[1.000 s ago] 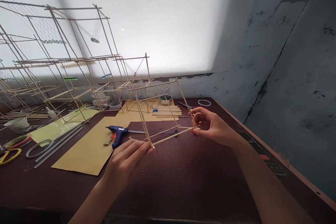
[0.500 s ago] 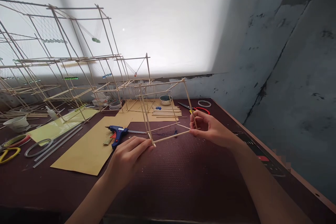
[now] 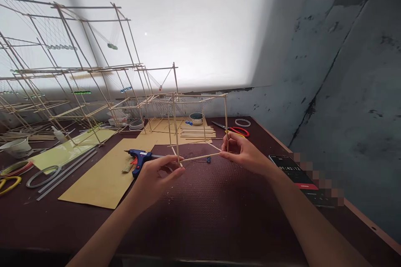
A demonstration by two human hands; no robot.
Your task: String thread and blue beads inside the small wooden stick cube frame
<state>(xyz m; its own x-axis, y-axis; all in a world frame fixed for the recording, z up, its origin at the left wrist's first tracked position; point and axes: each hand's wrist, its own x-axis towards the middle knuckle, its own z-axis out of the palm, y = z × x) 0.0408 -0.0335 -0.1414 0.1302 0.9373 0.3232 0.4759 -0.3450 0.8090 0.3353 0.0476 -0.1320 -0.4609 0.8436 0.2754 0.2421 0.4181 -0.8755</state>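
Note:
Both my hands grip a box-shaped frame of thin wooden sticks by its near lower corners. My left hand pinches the left corner, where an upright stick meets the bottom bars. Around the foot of the right upright, the fingers of my right hand are closed. Behind the frame, small blue beads show through its open side. A little dark blue piece with thin dark thread lies on the table beyond the near bottom bar. The blue glue gun lies just past my left hand.
Larger stick frames with hanging beads fill the back left. Yellow sheets, a bundle of sticks, a round bowl, red-handled scissors and tape rolls lie about. A phone rests at the right edge.
The stick frame has turned and levelled, its near right upright now more vertical. My left hand's grip on the corner has shifted, thumb now in front. The view has moved slightly, showing more of the phone.

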